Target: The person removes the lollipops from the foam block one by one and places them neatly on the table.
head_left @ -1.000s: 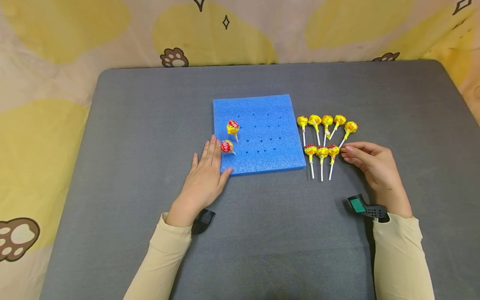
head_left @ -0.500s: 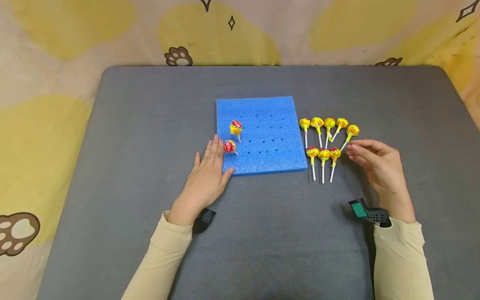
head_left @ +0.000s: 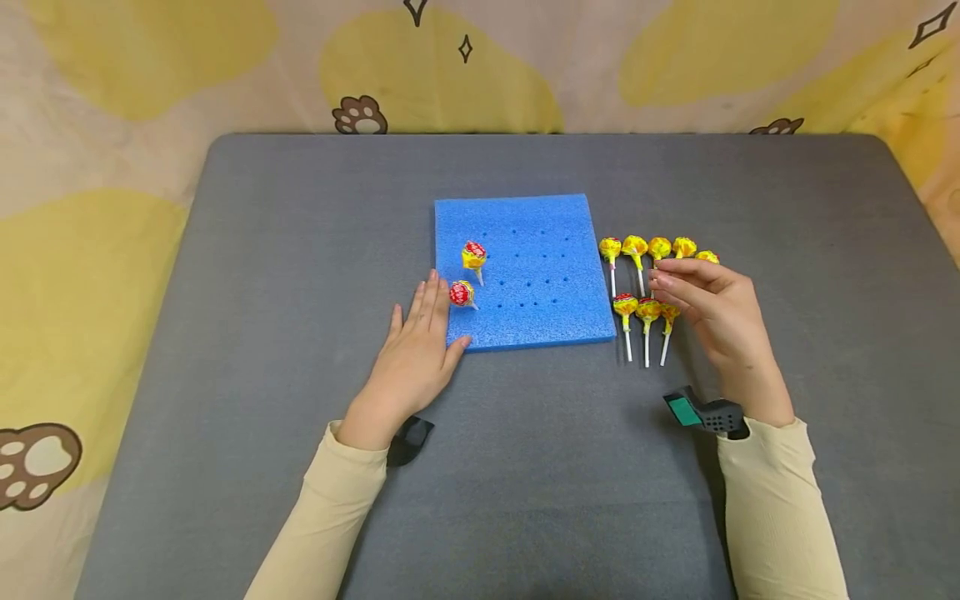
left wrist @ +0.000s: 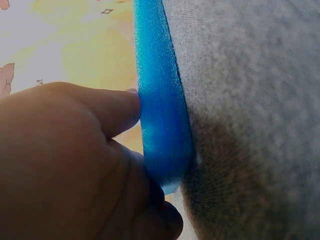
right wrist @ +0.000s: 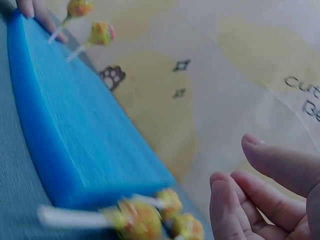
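**Light sweets on thin sticks: pinch low, go gently**

From the head view, your right hand (head_left: 712, 312) hovers over the loose lollipops (head_left: 645, 283) lying in two rows on the grey table (head_left: 300, 250), at 3 o'clock of the blue foam board (head_left: 540, 275). Its fingers are loosely bent and hold nothing. Your left hand (head_left: 416, 354) lies flat at the board's 8 o'clock corner, fingers straight, thumb on the foam. Two planted lollipops (head_left: 468, 275) stand near the board's 9 o'clock edge, both leaning.

From the left wrist view, your thumb (left wrist: 115, 107) presses on the foam board (left wrist: 162, 125), which looks thick and soft; expect it to dent and to slide on the cloth if you let go.

From the right wrist view, your fingers (right wrist: 250, 200) are slack and empty, with the lollipops (right wrist: 150, 215) blurred just beside them at 8 o'clock and the foam board (right wrist: 75, 135) beyond.

Judging by their look, each sweet is light, with a crinkly, slippery wrapper over a hard head and a thin stick that may bend. Take the stick near the head, between thumb and forefinger.
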`<state>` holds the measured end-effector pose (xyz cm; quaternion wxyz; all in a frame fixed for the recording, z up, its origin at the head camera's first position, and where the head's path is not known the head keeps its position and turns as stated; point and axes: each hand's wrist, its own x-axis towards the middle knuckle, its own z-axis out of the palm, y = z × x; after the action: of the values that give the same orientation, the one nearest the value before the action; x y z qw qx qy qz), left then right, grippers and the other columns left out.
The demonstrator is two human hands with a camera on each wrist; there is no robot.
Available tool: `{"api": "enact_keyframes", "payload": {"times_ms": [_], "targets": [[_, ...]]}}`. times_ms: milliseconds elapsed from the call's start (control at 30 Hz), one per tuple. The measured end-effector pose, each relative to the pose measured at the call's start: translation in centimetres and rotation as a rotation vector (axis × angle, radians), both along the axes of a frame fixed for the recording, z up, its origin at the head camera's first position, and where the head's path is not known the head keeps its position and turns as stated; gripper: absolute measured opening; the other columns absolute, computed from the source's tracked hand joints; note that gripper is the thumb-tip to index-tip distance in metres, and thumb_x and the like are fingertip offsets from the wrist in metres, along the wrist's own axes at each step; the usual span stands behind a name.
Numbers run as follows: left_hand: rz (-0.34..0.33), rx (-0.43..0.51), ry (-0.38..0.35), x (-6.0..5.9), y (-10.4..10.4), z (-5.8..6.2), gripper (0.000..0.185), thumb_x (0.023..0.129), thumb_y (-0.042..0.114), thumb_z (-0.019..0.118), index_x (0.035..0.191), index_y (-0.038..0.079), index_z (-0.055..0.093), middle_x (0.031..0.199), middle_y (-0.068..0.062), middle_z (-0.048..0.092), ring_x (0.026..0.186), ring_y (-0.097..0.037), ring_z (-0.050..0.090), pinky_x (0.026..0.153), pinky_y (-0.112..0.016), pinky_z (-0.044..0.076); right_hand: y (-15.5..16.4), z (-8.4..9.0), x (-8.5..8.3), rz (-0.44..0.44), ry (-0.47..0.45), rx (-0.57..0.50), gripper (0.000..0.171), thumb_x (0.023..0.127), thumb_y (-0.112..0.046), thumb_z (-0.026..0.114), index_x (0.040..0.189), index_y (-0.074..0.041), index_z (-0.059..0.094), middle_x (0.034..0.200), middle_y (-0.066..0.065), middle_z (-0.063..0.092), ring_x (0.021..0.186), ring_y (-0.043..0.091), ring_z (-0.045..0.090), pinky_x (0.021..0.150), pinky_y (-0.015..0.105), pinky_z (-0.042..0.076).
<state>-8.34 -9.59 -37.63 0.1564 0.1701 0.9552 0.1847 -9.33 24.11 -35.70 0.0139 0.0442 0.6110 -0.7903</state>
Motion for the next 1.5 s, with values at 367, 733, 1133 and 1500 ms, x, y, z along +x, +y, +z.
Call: {"api": "enact_keyframes", "payload": {"times_ms": [367,733,1133,1500], "targets": [[0.004,0.003,0.005,-0.1,0.0,-0.1,0.074,0.099,0.035,0.044,0.150,0.000,0.004,0.157,-0.013,-0.007,0.143,-0.027,-0.004,0.112,-0.053,0.002,-4.4,0.5,-2.0,0.124,-0.026,0.089,0.014,0.086,0.001,0.066,0.098,-0.003,0.072,0.093,0.004,0.071,0.081,0.013,0.068,0.075,0.025,0.054],[0.008,0.005,0.000,0.0,-0.1,0.0,0.074,0.100,0.036,0.044,0.150,0.000,0.003,0.157,-0.013,-0.007,0.143,-0.027,-0.004,0.112,-0.053,0.002,-8.4,0.0,-3.9,0.205,0.017,0.102,0.017,0.082,0.007,0.067,0.099,0.006,0.069,0.086,0.005,0.071,0.079,0.013,0.068,0.075,0.026,0.053],[0.014,-0.003,-0.005,-0.1,0.0,-0.1,0.075,0.099,0.037,0.044,0.150,0.001,0.003,0.157,-0.012,-0.007,0.143,-0.027,-0.004,0.112,-0.053,0.003,-12.4,-0.4,-5.8,0.243,0.007,0.159,0.029,0.083,0.001,0.069,0.106,0.016,0.062,0.086,0.004,0.070,0.080,0.014,0.066,0.078,0.030,0.054],[0.000,-0.015,-0.012,-0.1,0.0,-0.2,0.074,0.100,0.037,0.041,0.150,0.001,0.001,0.156,-0.011,-0.010,0.143,-0.026,-0.006,0.112,-0.052,0.002,-14.7,-1.2,-6.3,0.295,0.032,0.282,0.027,0.081,0.002,0.072,0.106,0.011,0.065,0.093,0.013,0.070,0.080,0.013,0.068,0.077,0.027,0.053]]}}
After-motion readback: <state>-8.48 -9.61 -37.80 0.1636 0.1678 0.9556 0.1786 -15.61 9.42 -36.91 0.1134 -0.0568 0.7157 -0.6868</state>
